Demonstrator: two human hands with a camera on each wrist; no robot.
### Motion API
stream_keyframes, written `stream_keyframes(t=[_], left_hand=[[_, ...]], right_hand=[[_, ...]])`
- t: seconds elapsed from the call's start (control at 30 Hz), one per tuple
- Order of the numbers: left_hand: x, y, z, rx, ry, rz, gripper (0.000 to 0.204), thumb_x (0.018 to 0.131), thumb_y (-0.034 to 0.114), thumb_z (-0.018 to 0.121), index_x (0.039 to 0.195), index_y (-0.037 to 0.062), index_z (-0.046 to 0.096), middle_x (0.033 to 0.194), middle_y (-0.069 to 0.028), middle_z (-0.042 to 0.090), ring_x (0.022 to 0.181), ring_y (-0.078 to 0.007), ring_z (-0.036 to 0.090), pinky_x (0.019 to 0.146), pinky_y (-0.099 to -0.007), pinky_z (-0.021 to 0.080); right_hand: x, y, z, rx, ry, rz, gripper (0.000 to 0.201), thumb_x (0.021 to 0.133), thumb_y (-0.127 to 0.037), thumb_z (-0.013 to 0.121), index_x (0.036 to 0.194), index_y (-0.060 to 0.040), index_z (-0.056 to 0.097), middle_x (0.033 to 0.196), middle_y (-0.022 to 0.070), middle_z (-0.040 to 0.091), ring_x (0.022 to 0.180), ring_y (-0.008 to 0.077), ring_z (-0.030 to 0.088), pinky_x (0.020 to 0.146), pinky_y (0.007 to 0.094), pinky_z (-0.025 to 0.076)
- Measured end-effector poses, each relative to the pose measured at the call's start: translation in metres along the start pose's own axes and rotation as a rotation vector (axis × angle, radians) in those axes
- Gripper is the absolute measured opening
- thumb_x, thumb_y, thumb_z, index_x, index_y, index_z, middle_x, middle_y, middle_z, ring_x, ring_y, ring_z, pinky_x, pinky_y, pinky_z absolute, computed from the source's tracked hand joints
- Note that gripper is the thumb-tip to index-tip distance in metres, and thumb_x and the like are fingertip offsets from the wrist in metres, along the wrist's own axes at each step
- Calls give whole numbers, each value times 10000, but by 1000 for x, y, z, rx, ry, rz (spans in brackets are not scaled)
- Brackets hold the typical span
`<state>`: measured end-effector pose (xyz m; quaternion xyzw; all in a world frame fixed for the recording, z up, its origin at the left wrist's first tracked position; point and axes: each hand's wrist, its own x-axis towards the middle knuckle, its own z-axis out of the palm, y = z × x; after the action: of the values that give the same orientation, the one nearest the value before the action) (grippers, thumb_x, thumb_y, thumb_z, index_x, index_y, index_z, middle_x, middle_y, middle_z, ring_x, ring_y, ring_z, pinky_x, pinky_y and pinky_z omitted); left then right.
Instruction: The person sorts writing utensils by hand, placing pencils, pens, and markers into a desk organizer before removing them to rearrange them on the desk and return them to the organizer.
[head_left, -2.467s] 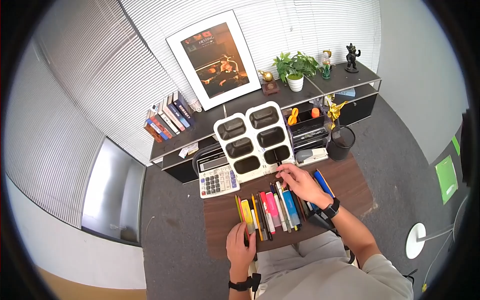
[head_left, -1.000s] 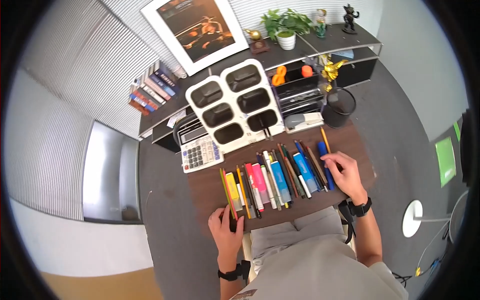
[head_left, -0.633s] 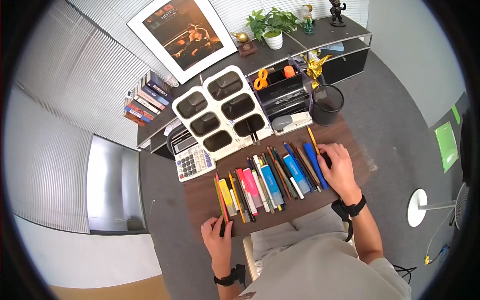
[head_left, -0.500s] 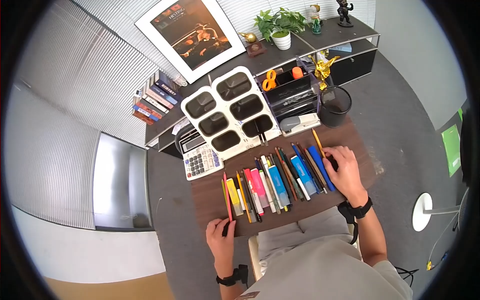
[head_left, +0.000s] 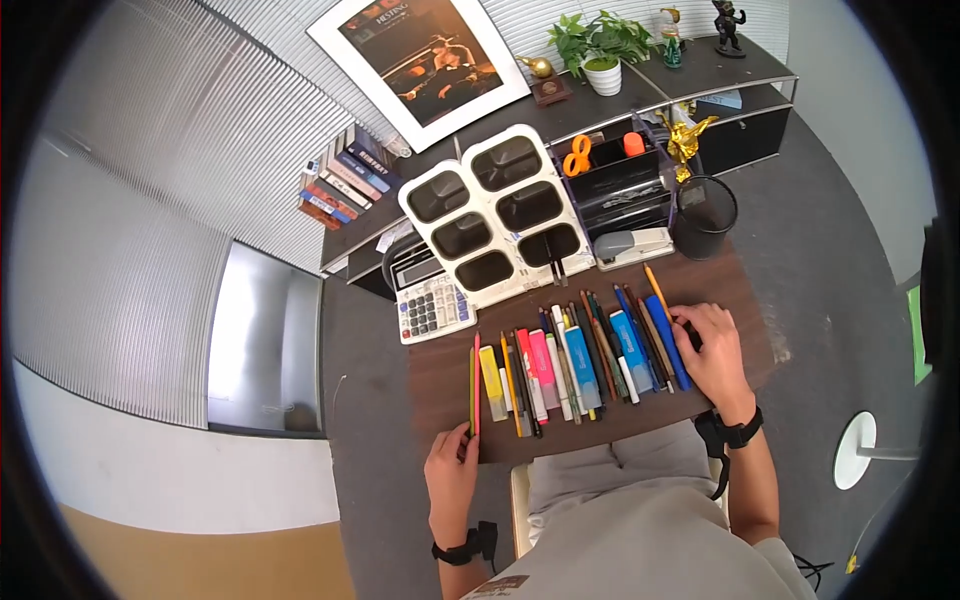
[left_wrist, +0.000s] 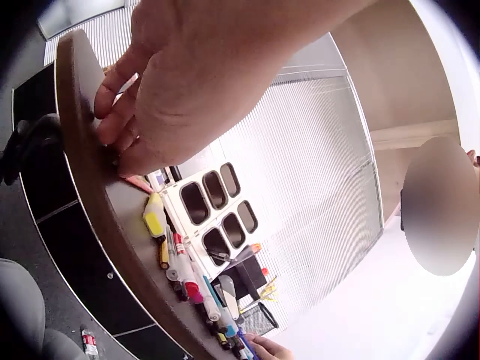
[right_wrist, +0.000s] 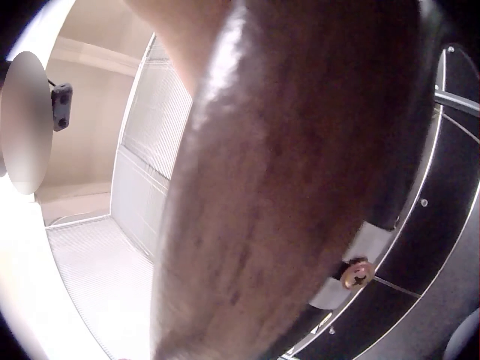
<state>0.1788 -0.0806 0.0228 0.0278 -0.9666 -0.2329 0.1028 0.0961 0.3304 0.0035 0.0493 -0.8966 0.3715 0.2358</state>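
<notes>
A row of pens, pencils and markers lies across the brown desk (head_left: 440, 400). At its left end my left hand (head_left: 453, 478) touches the lower ends of a pink pencil (head_left: 477, 385) and a green one (head_left: 472, 390) beside it; in the left wrist view that hand (left_wrist: 191, 82) has its fingers bent, thumb apart. My right hand (head_left: 718, 358) rests at the row's right end, thumb and fingertips against a yellow pencil (head_left: 656, 288) next to a thick blue pen (head_left: 668, 340). The right wrist view shows mostly the desk's underside (right_wrist: 277, 180), fingers hidden.
A white tray (head_left: 490, 215) with several dark compartments stands behind the row, a thin black item in one. Around it are a calculator (head_left: 437, 308), a stapler (head_left: 635, 245), a black organizer (head_left: 620, 190) and a mesh cup (head_left: 705, 215). Books and a framed poster stand behind.
My right hand has gone from near the tray to the row's right end. The pink pencil, slanted earlier, lies straighter beside the green one. My left hand stays at the left end; the head view has shifted.
</notes>
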Motion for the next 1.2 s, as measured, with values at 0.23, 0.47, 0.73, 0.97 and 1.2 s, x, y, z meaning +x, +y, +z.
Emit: stream_keyframes(t=[0.23,0.47,0.73,0.97,1.2], left_hand=[[3,-2,-2,105,43,-129,169,902,95,807,1042,6,772,874,-117,747,722,-236,728,692,-379,582],[20,24,-17,-97,264,10,124,937,16,775,1057,-14,776,873,-119,756,749,-201,736,721,-344,575],[75,71,7,-128,222,282,148,932,-14,766,1078,3,781,856,-104,708,731,-189,710,693,-334,562],[118,89,31,31,251,388,172,914,50,794,1084,25,779,849,-113,735,669,-248,695,632,-384,560],[145,113,45,-78,180,335,198,977,124,789,1136,6,786,923,-146,783,714,-260,744,649,-365,583]], right_hand=[[1,-1,0,1,3,-7,164,945,-51,736,1104,-47,777,939,91,719,903,296,656,845,418,478],[0,1,-2,13,19,-22,155,942,-53,737,1092,-36,772,929,86,708,895,290,651,844,414,477],[0,1,-4,33,15,-8,149,940,-61,740,1084,-45,772,938,85,708,904,292,654,852,416,480],[-3,3,-6,56,11,2,133,955,-78,734,1079,-49,773,969,90,715,926,292,652,870,410,481],[-4,5,-6,59,10,-7,121,955,-84,735,1065,-49,773,965,91,722,923,292,654,866,408,481]])
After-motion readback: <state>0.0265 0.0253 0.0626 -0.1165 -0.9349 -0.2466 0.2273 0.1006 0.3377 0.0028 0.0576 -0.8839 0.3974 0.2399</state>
